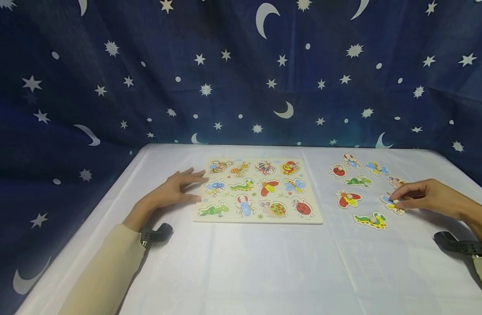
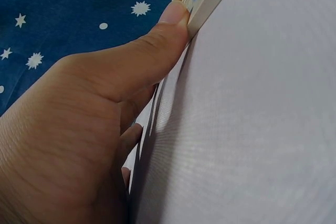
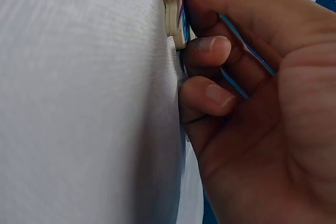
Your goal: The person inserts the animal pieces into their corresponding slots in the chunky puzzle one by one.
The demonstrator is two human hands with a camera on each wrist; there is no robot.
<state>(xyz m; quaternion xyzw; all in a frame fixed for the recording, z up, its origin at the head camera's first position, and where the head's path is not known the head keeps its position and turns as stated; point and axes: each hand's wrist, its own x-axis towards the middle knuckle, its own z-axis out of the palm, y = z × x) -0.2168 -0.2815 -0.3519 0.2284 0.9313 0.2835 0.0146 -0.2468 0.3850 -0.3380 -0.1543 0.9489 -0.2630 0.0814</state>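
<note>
A wooden peg puzzle board (image 1: 233, 193) with printed insects lies on the white table. My left hand (image 1: 182, 187) is at its left edge, fingers extended and thumb touching the edge; in the left wrist view the thumb tip lies against the board's side (image 2: 210, 3). Off to the right, my right hand (image 1: 431, 199) pinches a blue-and-yellow insect puzzle piece (image 1: 386, 201) between thumb and fingers. That piece's pale wooden edge (image 3: 169, 3) shows in the right wrist view, close to the tabletop, its upper part cut off by the frame.
Around the right hand lie several loose pieces: a green-and-yellow caterpillar (image 1: 371, 221), a red-winged insect (image 1: 348, 199), a grasshopper (image 1: 358, 181), a ladybug (image 1: 338, 171), a beetle (image 1: 351, 161) and a dragonfly (image 1: 377, 168). Knobbed pieces such as the spider (image 1: 265, 167) fill the board's top row.
</note>
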